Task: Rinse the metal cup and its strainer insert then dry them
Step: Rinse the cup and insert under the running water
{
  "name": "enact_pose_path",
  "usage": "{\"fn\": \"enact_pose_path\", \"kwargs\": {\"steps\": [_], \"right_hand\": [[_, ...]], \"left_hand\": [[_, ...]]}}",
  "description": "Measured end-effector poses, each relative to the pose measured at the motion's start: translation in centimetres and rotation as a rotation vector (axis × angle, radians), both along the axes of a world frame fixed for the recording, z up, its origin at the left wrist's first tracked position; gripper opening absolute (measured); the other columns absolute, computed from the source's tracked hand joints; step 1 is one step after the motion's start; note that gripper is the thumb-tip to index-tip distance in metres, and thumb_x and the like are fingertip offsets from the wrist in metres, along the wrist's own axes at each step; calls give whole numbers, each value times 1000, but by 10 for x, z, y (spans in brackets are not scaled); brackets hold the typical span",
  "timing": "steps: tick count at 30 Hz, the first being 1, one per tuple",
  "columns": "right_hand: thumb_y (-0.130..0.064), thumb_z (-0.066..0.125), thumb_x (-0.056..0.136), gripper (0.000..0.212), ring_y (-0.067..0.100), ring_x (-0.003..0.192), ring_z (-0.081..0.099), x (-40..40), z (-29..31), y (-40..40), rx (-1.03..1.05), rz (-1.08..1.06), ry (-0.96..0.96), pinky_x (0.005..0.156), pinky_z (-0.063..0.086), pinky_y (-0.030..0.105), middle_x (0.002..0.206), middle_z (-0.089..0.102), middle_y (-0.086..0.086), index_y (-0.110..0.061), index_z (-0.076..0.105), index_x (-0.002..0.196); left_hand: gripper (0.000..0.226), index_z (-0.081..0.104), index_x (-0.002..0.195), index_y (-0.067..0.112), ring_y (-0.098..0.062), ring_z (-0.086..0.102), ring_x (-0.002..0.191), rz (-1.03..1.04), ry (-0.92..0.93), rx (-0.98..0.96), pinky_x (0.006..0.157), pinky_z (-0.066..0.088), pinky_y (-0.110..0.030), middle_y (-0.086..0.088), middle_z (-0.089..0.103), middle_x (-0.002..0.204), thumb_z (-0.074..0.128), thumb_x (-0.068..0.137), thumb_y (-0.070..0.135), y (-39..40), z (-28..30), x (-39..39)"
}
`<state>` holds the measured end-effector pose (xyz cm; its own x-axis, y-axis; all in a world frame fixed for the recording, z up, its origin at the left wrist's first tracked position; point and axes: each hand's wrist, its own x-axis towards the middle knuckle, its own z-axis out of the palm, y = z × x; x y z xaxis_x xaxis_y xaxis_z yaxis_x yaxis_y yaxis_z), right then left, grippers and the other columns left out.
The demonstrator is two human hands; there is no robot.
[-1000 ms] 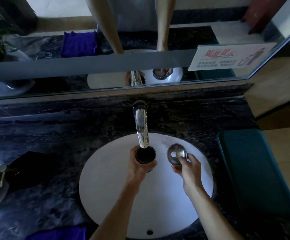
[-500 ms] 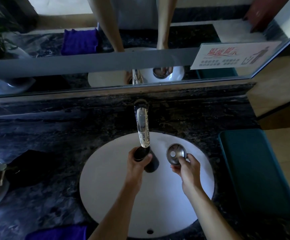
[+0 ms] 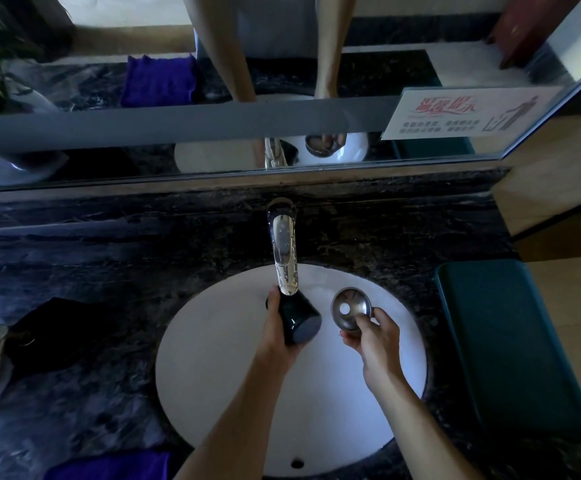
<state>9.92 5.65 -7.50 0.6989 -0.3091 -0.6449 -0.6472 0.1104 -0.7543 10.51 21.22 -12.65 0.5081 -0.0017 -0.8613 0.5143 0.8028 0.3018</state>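
Purple cloth [image 3: 109, 465], cut off by the frame's bottom edge. Over the white oval basin [image 3: 213, 393], left hand [image 3: 278, 336] grips the tipped dark metal cup [image 3: 297, 318], mouth hidden beneath the chrome faucet [image 3: 285, 251]; right hand [image 3: 374, 336] pinches the round steel strainer insert [image 3: 350, 308].

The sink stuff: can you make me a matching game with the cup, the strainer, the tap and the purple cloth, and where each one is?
Things:
1. cup
2. strainer
3. tap
4. purple cloth

Places:
A. on the counter, near edge, left of the sink
B. in the left hand, tipped over
C. fixed behind the sink
D. in the right hand

Pairs: 1-B, 2-D, 3-C, 4-A
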Motion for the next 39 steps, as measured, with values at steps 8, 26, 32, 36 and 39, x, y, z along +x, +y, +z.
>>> {"fn": "enact_pose_path", "kwargs": {"steps": [8, 26, 32, 36, 39], "right_hand": [[-1, 53, 96, 15, 27, 62, 65, 2, 1, 4, 38, -17, 0, 56, 57, 27, 85, 65, 20, -2, 54, 80], [-3, 46, 98, 20, 29, 80, 68, 20, 7, 35, 390, -106, 155, 71, 54, 37, 94, 70, 17, -2, 64, 107], [-6, 48, 97, 19, 26, 83, 67, 22, 10, 42, 445, -97, 172, 76, 55, 44, 94, 69, 11, -6, 64, 108], [-9, 49, 99, 20, 29, 98, 67, 23, 6, 43, 453, -122, 173, 75, 55, 45, 104, 68, 13, -4, 64, 112], [-7, 48, 100, 28, 35, 111, 62, 21, 3, 39, 422, -159, 162, 78, 55, 46, 119, 64, 21, 0, 60, 124]], "left_hand": [[43, 70, 107, 15, -30, 69, 89, 33, 21, -115, 84, 61, -52, -12, 71, 93, 65, 92, 55, -3, 4, 12], [30, 65, 105, 18, -7, 72, 75, -412, -384, 540, 65, 59, -22, 7, 78, 84, 80, 84, 2, 13, 1, -11], [69, 50, 129, 12, -24, 68, 106, -465, -559, 614, 89, 58, -40, -9, 69, 118, 85, 71, 3, 24, 4, -20], [78, 48, 134, 9, -29, 65, 113, -405, -544, 643, 94, 55, -46, -20, 64, 125, 88, 66, 10, 25, 4, -21], [71, 51, 132, 10, -39, 63, 110, -371, -520, 706, 91, 54, -53, -21, 64, 122, 88, 71, 5, 28, -2, -20]]}}
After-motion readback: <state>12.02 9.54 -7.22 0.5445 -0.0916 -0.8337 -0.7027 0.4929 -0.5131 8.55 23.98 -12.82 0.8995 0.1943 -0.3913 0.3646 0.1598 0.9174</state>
